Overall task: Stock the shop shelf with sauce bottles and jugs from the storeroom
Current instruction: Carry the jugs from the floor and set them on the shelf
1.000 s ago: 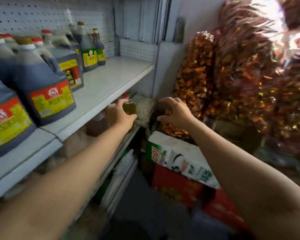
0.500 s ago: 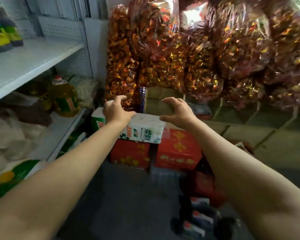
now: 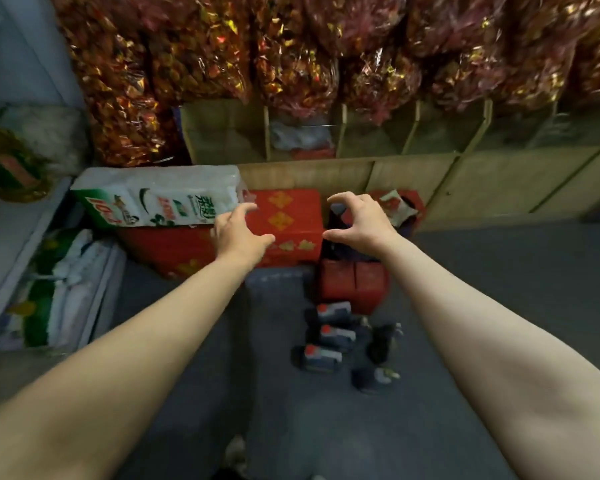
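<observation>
Head camera: left hand (image 3: pixel 240 233) and right hand (image 3: pixel 358 224) reach out empty, fingers loosely curled and spread. Dark sauce jugs (image 3: pixel 329 336) stand on the floor (image 3: pixel 499 289) below the right hand, beside red boxes (image 3: pixel 284 223)

Glossy crinkled foil bags (image 3: pixel 291 57), matt red cardboard boxes (image 3: pixel 284 220), smooth plastic-wrapped pack (image 3: pixel 160 199), matt grey floor (image 3: pixel 499 289).

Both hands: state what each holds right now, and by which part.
Nothing is held. The left hand and the right hand hang in the air with loosely curled fingers, above the jugs on the floor.
</observation>
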The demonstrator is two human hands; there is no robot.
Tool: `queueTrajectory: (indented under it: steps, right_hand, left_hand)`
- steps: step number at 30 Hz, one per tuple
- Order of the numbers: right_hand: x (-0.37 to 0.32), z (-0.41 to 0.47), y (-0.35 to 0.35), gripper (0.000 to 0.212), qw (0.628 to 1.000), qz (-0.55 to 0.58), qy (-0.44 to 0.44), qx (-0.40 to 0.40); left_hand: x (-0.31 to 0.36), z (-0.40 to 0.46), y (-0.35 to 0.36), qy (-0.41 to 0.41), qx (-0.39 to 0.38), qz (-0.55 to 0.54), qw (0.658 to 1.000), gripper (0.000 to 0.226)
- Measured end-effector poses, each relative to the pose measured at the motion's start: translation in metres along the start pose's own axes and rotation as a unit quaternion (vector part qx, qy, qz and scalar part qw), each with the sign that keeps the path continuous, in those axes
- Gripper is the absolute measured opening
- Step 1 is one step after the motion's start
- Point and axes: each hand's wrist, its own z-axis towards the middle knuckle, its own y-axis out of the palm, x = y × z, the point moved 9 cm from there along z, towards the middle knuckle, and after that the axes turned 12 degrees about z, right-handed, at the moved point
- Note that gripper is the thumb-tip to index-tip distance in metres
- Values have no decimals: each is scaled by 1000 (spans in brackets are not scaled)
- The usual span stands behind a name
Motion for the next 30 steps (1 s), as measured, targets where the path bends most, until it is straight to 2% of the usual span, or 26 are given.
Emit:
queueTrajectory:
  steps: [4,9,13,19,30]
  right_hand:
    - [41,-5,3,89,999,24,25,12]
    - [108,-20,23,73,992,42,117,10]
    - [171,-28,63,69,977,64,202,18]
    - [264,-59,159,71,944,133,298,46]
    - [481,-115,372,83,901,153,405,-15]
  left_hand:
    - [10,8,35,18,-26,28,999,61]
    - [4,24,108,22,-102,22,994,59]
    - [-26,35,175,14,-174,23,984,60]
    - [-84,44,276,7,-246,41,968,62]
    - [-252,10,522,-49,-342,47,937,72]
